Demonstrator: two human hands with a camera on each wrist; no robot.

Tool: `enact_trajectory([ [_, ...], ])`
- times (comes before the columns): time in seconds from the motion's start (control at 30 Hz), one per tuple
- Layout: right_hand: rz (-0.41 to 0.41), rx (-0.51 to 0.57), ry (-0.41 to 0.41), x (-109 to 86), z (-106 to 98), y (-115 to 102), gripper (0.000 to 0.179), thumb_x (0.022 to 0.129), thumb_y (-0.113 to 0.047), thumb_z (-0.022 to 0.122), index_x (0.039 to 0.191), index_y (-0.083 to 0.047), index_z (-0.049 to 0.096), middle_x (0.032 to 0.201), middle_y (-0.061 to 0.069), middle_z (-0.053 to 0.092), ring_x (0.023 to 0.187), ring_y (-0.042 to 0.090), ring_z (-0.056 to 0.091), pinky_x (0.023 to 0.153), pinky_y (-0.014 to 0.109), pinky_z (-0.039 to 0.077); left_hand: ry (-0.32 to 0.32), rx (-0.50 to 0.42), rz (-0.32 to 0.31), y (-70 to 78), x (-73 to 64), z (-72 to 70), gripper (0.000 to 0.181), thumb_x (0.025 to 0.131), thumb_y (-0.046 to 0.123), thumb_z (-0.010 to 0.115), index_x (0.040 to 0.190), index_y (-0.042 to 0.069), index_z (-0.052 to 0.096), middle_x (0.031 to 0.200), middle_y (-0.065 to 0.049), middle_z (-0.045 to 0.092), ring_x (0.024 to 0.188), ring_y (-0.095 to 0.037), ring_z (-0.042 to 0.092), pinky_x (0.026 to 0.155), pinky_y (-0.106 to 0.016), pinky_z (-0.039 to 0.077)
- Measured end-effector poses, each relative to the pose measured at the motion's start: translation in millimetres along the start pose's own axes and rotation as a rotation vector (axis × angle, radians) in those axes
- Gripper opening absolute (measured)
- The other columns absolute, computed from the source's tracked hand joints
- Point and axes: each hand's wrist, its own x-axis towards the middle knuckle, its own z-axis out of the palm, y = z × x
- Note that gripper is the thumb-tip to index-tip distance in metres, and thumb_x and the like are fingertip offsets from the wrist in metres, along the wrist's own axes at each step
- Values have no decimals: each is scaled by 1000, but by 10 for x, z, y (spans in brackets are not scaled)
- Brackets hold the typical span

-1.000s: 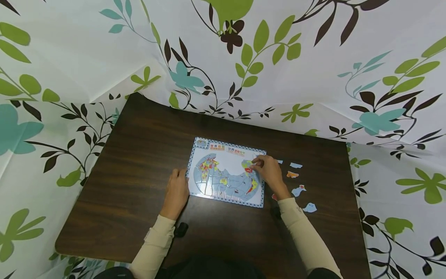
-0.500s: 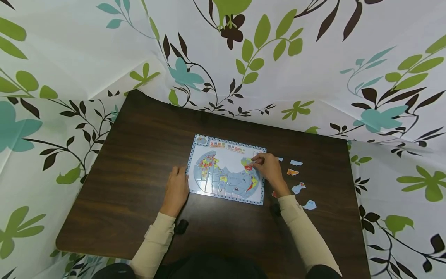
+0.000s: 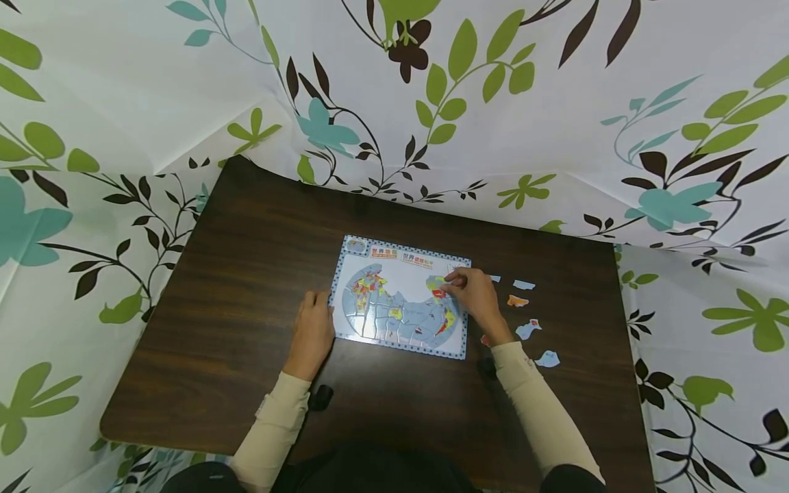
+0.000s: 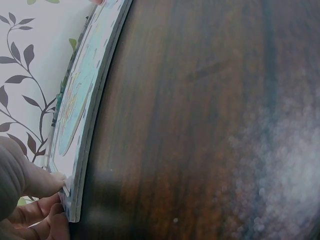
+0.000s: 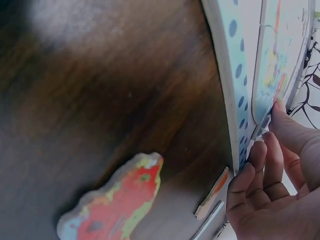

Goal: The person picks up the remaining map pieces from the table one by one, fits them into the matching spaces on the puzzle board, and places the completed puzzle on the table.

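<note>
A world-map jigsaw board (image 3: 407, 279) with a blue dotted border lies on the table, its lower part filled with pieces and a white gap at the upper middle. My left hand (image 3: 311, 335) grips the board's left edge; in the left wrist view the thumb (image 4: 42, 182) lies on the corner and the fingers curl against the side. At the map's upper right, my right hand (image 3: 477, 298) pinches a green and red puzzle piece (image 3: 435, 283) against the board. The right wrist view has the thumb on the map's edge, other fingers bent by the border.
Right of the board lie several loose pieces: pale blue (image 3: 524, 285), orange (image 3: 518, 301), blue with red (image 3: 527, 329) and blue (image 3: 547, 359). A red and yellow piece (image 5: 117, 200) lies near the right wrist. A patterned sheet (image 3: 370, 82) hangs behind the dark wooden table (image 3: 246, 274).
The head view has tilted slightly, so the table sits a little higher in it. Both hands keep their places on the board, with only a tiny shift of the right fingers.
</note>
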Motion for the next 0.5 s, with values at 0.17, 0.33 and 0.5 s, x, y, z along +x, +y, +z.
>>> enact_trajectory([
  [0.17, 24, 3, -19, 6, -1, -11, 18, 86, -28, 80, 98, -15, 75, 87, 3, 71, 75, 19, 61, 66, 34, 47, -2, 4, 1, 4, -2, -11, 32, 96, 1, 62, 128, -7, 59, 114, -24, 56, 103, -41, 59, 84, -52, 53],
  [0.33, 22, -12, -40, -12, -35, -7, 22, 87, -32, 78, 102, -15, 74, 91, 3, 72, 79, 20, 60, 69, 35, 46, -1, 5, 9, 4, -1, -11, 32, 96, 1, 62, 127, -6, 59, 114, -23, 56, 102, -41, 59, 84, -52, 52],
  [0.5, 19, 5, -57, -73, -125, 39, 27, 89, -32, 76, 109, -14, 73, 98, 3, 72, 86, 23, 62, 72, 37, 47, -5, 9, 3, 2, -4, -12, 33, 96, 1, 62, 128, -6, 58, 115, -24, 55, 103, -41, 59, 84, -52, 52],
])
